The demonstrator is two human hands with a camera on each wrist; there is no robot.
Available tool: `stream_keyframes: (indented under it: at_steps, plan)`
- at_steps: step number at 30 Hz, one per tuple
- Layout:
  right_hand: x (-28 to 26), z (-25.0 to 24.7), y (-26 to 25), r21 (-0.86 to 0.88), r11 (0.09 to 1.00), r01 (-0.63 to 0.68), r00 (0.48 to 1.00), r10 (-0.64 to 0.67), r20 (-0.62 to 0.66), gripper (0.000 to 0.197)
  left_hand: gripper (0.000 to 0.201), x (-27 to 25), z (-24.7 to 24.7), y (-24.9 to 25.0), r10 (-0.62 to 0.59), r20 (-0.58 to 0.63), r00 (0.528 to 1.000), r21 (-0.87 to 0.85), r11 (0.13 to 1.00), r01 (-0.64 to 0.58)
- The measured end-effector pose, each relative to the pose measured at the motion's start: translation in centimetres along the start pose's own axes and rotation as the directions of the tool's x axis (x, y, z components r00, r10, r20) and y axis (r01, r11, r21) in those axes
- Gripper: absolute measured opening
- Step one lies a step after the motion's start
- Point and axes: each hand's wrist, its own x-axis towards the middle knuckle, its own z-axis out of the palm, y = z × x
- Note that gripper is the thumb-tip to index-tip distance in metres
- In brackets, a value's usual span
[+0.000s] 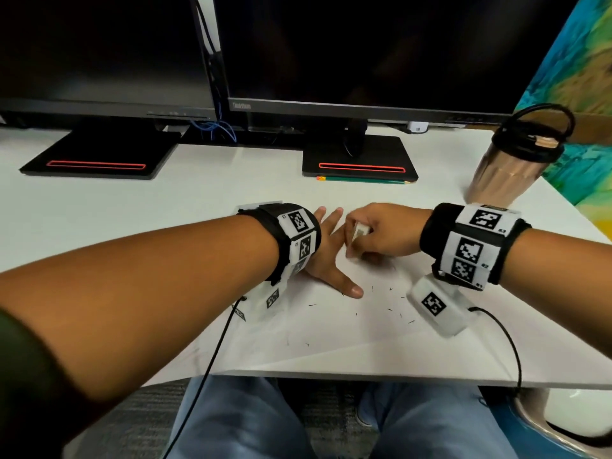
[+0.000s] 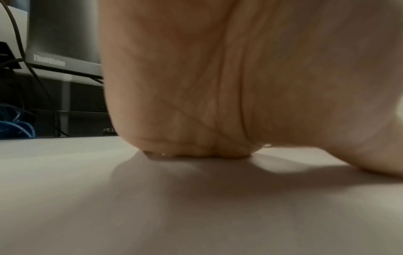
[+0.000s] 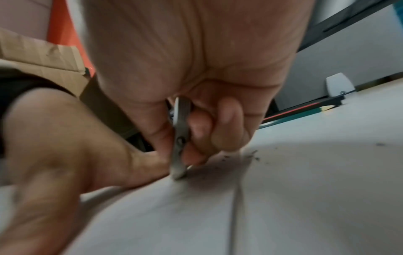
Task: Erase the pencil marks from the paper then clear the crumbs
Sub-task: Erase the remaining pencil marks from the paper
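Erasing in progress, by my read. Right hand (image 1: 381, 231) pinches the eraser (image 3: 180, 138) between thumb and curled fingers (image 3: 229, 124), long axis near upright, bottom corner touching the paper (image 1: 331, 326). Left hand (image 1: 326, 256) lies flat, fingers spread and straight, pinning the sheet just left of the eraser. Crumbs (image 1: 394, 309) are scattered on the paper on the near side of the hands, mostly under the right wrist. Any faint marks sit right at the eraser tip; too blurred to confirm. Right hand is nearer the crumbs for the sweep. Pencil (image 1: 366, 180) lies well apart by the monitor base.
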Motion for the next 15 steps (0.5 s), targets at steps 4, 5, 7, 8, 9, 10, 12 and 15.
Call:
stream_keyframes:
  at_steps: [4,5,7,8,9,10,12,15]
  plan:
    - [0.5,-0.7,0.8,-0.021,1.000,-0.002,0.996,0.000,-0.091,0.008,0.127,0.0,0.0,-0.1,0.000,-0.007,1.000,0.003,1.000,0.000]
    - [0.6,-0.8,0.9,-0.031,1.000,-0.001,0.992,-0.003,-0.128,0.008,0.129,0.1,0.1,-0.1,-0.002,-0.007,1.000,0.007,1.000,0.002]
    - [0.5,-0.5,0.8,-0.028,0.999,0.021,0.999,-0.022,-0.043,0.008,0.127,0.2,0.1,-0.2,-0.004,-0.002,1.000,0.007,1.000,0.004]
    - [0.3,-0.2,0.6,0.014,1.000,0.025,0.999,-0.026,0.045,0.009,0.125,0.3,0.1,-0.2,-0.002,0.002,1.000,0.004,1.000,0.002]
    - [0.1,-0.1,0.4,0.057,0.998,0.015,0.995,-0.021,0.097,0.010,0.124,0.3,0.1,-0.2,-0.001,0.007,1.000,0.004,1.000,0.001]
    - [0.1,-0.2,0.6,0.069,0.998,0.004,0.996,-0.010,0.090,0.011,0.124,0.3,0.0,-0.2,0.000,0.005,1.000,0.004,1.000,0.000]
    - [0.4,-0.5,1.1,0.048,0.999,0.003,0.999,-0.001,-0.034,0.011,0.128,0.3,0.0,-0.2,-0.001,-0.005,1.000,0.003,1.000,0.001]
    - [0.5,-0.4,1.2,0.024,1.000,0.018,1.000,-0.018,0.005,0.009,0.128,0.3,-0.1,-0.2,-0.005,-0.012,1.000,-0.005,1.000,0.005]
